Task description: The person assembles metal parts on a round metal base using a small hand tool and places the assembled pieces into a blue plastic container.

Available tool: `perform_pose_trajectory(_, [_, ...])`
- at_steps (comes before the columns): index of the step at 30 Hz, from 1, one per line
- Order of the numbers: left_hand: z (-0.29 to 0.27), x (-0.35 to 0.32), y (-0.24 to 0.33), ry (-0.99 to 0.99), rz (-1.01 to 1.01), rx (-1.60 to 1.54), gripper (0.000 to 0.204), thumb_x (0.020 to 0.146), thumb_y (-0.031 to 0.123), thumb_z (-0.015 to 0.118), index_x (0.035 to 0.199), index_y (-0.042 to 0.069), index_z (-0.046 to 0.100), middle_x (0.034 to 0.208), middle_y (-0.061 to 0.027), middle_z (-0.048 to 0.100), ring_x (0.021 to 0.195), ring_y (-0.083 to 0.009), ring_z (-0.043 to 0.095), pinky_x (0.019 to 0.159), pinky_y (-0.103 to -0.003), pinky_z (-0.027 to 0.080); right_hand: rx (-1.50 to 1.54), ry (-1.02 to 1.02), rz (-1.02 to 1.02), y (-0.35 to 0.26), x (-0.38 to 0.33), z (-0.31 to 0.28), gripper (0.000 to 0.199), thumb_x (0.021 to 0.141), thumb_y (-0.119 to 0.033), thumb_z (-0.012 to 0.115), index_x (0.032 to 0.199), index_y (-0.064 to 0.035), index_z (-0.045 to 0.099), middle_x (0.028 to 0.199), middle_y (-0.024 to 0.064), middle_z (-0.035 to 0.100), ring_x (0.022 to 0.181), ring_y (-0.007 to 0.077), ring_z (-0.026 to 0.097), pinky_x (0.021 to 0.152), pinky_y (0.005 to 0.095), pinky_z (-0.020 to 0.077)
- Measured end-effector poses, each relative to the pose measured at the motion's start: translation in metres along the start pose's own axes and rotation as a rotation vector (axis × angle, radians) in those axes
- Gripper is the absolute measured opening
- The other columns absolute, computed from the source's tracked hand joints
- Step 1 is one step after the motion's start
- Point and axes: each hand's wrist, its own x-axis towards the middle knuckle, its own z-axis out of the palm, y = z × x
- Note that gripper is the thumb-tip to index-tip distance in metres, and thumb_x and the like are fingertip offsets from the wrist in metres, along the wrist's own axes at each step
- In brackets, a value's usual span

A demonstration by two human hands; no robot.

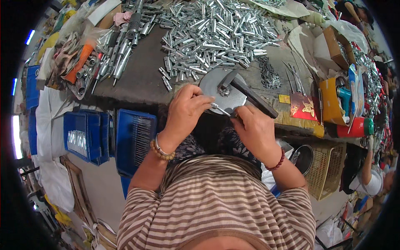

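Where the person's brown-striped shirt (216, 191) filled the near edge, both forearms reached up toward the table (143, 58). To the left of the lap a blue tray (124, 143) held slender metal pieces in a row. The left hand (186, 110), with tan beads (163, 153) at its wrist, pinched the thicker end of a slim silver rod (221, 110) between thumb and forefinger. The right hand (257, 129), with a dark red bracelet (278, 161), had its thumb and fingertips closed on the thin end; exactly how they met it was hidden. The rod slanted between the two hands, over the near edge of a grey metal disc (207, 83). Across that disc lay a hammer (255, 98), its handle running just beyond the right hand. Farther off, small dark parts (270, 75) lay in a heap to the right, near a red packet (303, 107), and beyond the disc spread a large pile of shiny silver tubes (216, 35).
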Motion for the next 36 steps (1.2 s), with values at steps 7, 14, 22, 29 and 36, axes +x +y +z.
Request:
perform_pose_trajectory(7, [0.024,-0.041,0.026,0.121,-0.495,-0.468,0.043,0.102,0.006,0.069,0.145,0.009,0.064,0.100,-0.0051,0.073,0.076,-0.0109,0.062,0.067,-0.026,0.051,0.729,-0.302,0.429,-0.002,-0.017,0.014,0.021,0.093,-0.013,0.075,0.103,0.0032,0.068,0.070,0.0136,0.065,0.060,0.0196,0.060,0.059,0.0358,0.0472])
perform_pose_trajectory(14, [0.025,-0.045,0.029,0.098,-0.700,-0.885,0.064,0.105,0.010,0.066,0.161,0.004,0.037,0.101,-0.0060,0.075,0.080,-0.0072,0.064,0.064,-0.021,0.050,0.774,-0.297,0.451,-0.011,-0.023,0.025,0.021,0.093,-0.012,0.075,0.108,0.0028,0.069,0.072,0.0123,0.066,0.062,0.0145,0.058,0.059,0.0336,0.0471])
perform_pose_trajectory(22, [0.009,-0.063,0.022,0.228,-0.743,-0.824,0.058,0.098,0.011,0.074,0.149,0.006,0.048,0.094,-0.0014,0.068,0.076,-0.0064,0.061,0.059,-0.022,0.047,0.785,-0.380,0.381,-0.034,-0.017,0.056,0.015,0.097,-0.007,0.071,0.109,0.0011,0.068,0.073,0.0063,0.066,0.065,0.0081,0.055,0.060,0.0294,0.0469])
perform_pose_trajectory(29, [-0.029,-0.138,-0.019,0.520,-0.699,-0.589,0.052,0.096,0.012,0.076,0.141,0.005,0.051,0.098,-0.0012,0.067,0.082,-0.0092,0.061,0.070,-0.025,0.049,0.723,-0.371,0.215,-0.054,-0.007,0.061,0.022,0.098,-0.002,0.071,0.119,0.0015,0.069,0.085,0.0040,0.070,0.075,0.0076,0.062,0.069,0.0252,0.0509])
perform_pose_trajectory(36, [-0.110,-0.322,-0.144,0.510,-1.313,0.283,0.043,0.088,0.014,0.075,0.127,0.004,0.060,0.108,-0.0230,0.075,0.103,-0.0414,0.073,0.089,-0.048,0.057,0.423,0.234,0.086,0.029,0.003,0.057,0.023,0.103,0.000,0.064,0.125,0.0070,0.068,0.098,0.0093,0.074,0.083,0.0141,0.069,0.074,0.0269,0.0567])
